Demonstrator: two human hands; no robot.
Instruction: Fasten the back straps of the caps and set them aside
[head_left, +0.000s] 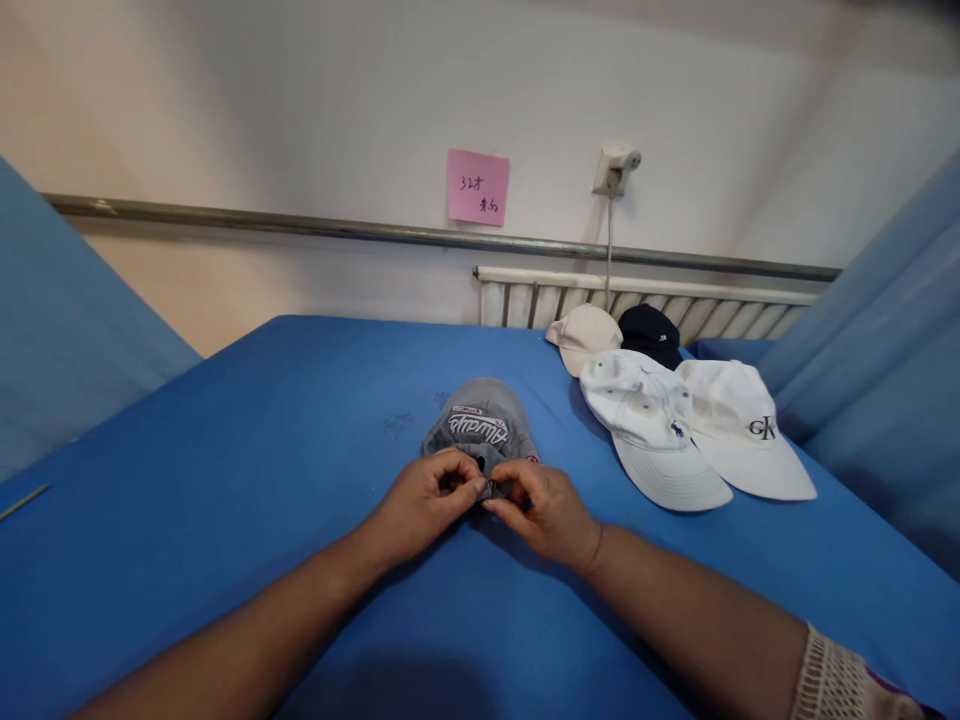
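Note:
A grey baseball cap point(484, 400) with white "Always" lettering rests on the blue table cover point(247, 450), its near edge toward me. My left hand point(429, 498) pinches that near edge between thumb and forefinger. Just to its right, my right hand point(544, 510) pinches the same edge with thumb and fingers closed. Between the two hands the strap part of the cap shows only in part, and a small dark opening sits above it. The fingertips hide how the strap is fastened.
At the right lie a cream cap point(585, 338), a dark navy cap point(651, 335), a pale cap with a polo logo point(649, 420) and a white CK cap point(739, 420). A thin stick point(24, 502) lies far left. Blue curtains point(892, 360) flank the table; a radiator point(517, 303) stands behind.

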